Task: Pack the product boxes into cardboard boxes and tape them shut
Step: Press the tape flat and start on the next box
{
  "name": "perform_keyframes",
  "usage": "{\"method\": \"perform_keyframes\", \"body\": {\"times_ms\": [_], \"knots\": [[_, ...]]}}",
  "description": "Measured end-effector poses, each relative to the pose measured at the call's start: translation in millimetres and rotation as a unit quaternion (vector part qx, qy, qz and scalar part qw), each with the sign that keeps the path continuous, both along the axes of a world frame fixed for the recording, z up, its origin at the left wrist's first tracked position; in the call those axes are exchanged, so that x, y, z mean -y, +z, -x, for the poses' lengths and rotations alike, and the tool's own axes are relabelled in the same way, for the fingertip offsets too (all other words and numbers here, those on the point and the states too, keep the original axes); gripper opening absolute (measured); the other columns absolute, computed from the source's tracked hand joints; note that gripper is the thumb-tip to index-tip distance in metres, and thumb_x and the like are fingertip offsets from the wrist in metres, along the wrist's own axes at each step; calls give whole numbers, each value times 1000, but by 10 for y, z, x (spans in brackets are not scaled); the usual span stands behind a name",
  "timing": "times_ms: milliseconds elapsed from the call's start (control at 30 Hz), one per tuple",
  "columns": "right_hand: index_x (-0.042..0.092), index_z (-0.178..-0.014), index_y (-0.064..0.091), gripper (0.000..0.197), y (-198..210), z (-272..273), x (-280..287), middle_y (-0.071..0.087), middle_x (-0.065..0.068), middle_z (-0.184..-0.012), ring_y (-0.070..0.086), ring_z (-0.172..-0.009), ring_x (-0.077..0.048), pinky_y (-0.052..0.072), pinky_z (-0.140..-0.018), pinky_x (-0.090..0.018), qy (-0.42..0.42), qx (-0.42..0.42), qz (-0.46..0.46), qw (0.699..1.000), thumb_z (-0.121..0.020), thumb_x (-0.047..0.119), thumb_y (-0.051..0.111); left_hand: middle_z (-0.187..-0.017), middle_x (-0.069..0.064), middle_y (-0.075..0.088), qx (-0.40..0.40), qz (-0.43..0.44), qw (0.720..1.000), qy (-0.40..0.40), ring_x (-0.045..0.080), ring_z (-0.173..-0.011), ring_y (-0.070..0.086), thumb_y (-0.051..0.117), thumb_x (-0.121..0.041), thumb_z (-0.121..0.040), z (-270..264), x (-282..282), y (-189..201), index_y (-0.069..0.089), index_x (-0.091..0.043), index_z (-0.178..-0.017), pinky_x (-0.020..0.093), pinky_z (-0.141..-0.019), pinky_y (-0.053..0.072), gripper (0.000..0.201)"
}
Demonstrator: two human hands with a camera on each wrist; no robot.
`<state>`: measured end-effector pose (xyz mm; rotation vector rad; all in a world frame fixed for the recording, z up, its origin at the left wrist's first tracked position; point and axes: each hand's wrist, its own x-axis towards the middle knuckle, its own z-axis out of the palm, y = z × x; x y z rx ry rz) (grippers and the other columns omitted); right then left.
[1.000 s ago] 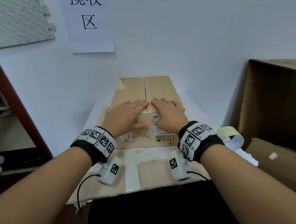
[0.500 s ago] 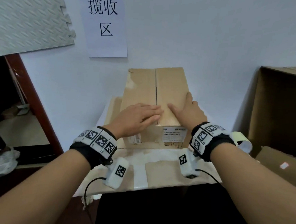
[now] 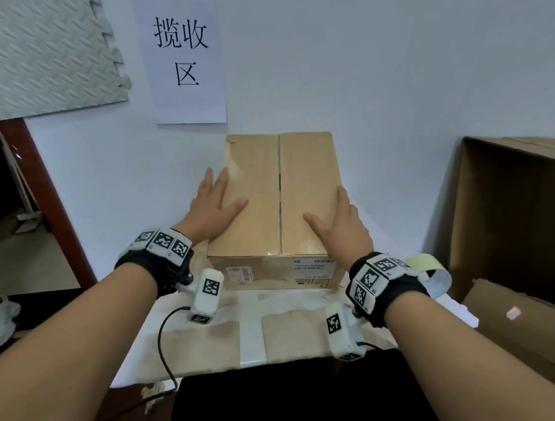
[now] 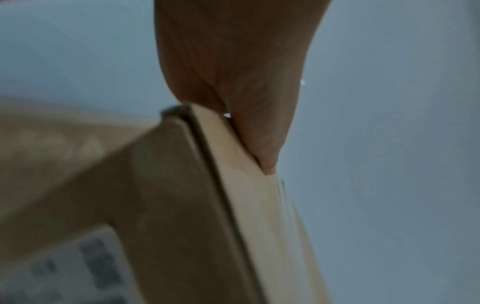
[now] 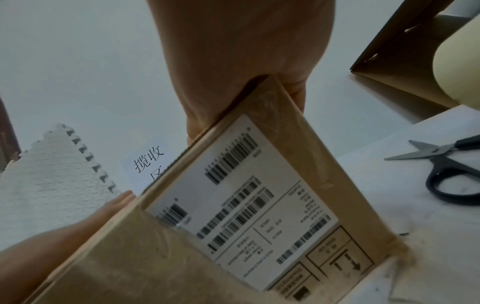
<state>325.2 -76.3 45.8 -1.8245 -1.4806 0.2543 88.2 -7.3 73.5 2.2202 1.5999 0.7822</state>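
A brown cardboard box [image 3: 269, 209] stands on the table with its two top flaps folded flat, the seam running down the middle. A white shipping label [image 5: 259, 205] is on its near face. My left hand [image 3: 214, 206] lies along the box's top left edge, fingers straight and thumb on the flap; the left wrist view shows the palm [image 4: 233, 72] against that edge [image 4: 233, 185]. My right hand [image 3: 337, 227] straddles the top right edge, thumb on the flap and fingers down the side, and its palm [image 5: 246, 51] sits on the corner. What the box holds is hidden.
A pale tape roll [image 3: 429, 273] lies on the table [image 3: 294, 330] just right of my right wrist. Black-handled scissors [image 5: 446, 164] lie open beside it. A tall open carton [image 3: 515, 220] and flat cardboard [image 3: 524, 326] stand at the right. The wall is right behind the box.
Both hands slid apart from the middle seam to the box's outer edges, first the right, then the left. The flaps stay flat.
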Motion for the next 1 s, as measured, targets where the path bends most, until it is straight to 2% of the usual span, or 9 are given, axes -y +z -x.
{"method": "perform_keyframes", "body": {"times_ms": [133, 233, 300, 400, 500, 600, 667, 833, 1000], "knots": [[17, -150, 8, 93, 22, -58, 12, 36, -8, -147, 45, -128, -29, 40, -104, -45, 34, -93, -4, 995, -83, 58, 57, -157, -5, 14, 244, 81, 965, -48, 16, -141, 25, 43, -40, -99, -57, 145, -59, 4, -38, -150, 35, -114, 28, 65], [11, -144, 26, 88, 74, -146, 49, 40, -13, -140, 52, -118, -33, 45, -99, -45, -15, -49, 97, 994, -82, 71, 45, -156, -5, 20, 277, 87, 956, -39, 16, -139, 30, 42, -35, -100, -78, 160, -45, 10, -36, -150, 37, -114, 29, 59], [6, -126, 42, 84, 131, -183, 110, 58, -14, -118, 64, -97, -31, 54, -86, -42, -39, -31, 188, 981, -82, 77, 30, -157, -4, 20, 290, 92, 952, -32, 16, -139, 30, 41, -32, -101, -64, 152, -53, 10, -34, -151, 38, -115, 28, 59], [5, -100, 50, 66, 188, -217, 166, 70, -12, -85, 71, -71, -26, 60, -69, -33, -8, -106, 215, 971, -88, 68, 35, -156, -4, 19, 308, 94, 946, -26, 17, -139, 30, 38, -27, -102, -70, 167, -77, 9, -30, -152, 37, -115, 28, 58], [2, -101, 53, 48, 180, -222, 68, 70, -16, -98, 69, -82, -28, 57, -82, -39, 18, -94, 171, 981, -95, 49, 43, -159, -3, 10, 325, 102, 940, 11, 18, -143, 21, 34, -26, -103, -112, 177, -103, 4, -27, -152, 37, -116, 24, 57], [-2, -111, 54, 36, 164, -158, -106, 64, -20, -109, 62, -87, -27, 55, -82, -38, 17, -149, 119, 982, -93, 30, 53, -160, 6, 3, 216, 81, 969, 89, 25, -145, 13, 29, -30, -102, -126, 160, -109, -1, -23, -152, 39, -118, 17, 58], [-2, -127, 40, 53, 154, -73, -201, 57, -15, -112, 58, -100, -29, 53, -84, -39, 15, -166, 102, 981, -88, 28, 59, -157, 15, 13, 116, 63, 984, 117, 33, -142, 21, 32, -34, -101, -120, 172, -57, 2, -17, -152, 45, -115, 24, 62], [0, -148, 4, 98, 153, 232, -371, 41, -16, -142, 45, -128, -31, 40, -106, -43, 63, -220, 52, 972, -83, 34, 68, -133, 17, 51, -103, 74, 988, 86, 32, -119, 50, 38, -41, -100, -145, 260, 111, 44, -1, -132, 36, -96, 41, 52], [4, -137, 42, 75, 87, 256, -429, 56, -10, -129, 55, -114, -30, 49, -92, -42, 68, -195, 121, 971, -82, 51, 63, -109, 4, 58, -110, -13, 989, 101, 24, -103, 54, 39, -36, -98, 157, 5, 167, 62, -15, -111, 32, -84, 41, 33]]}}
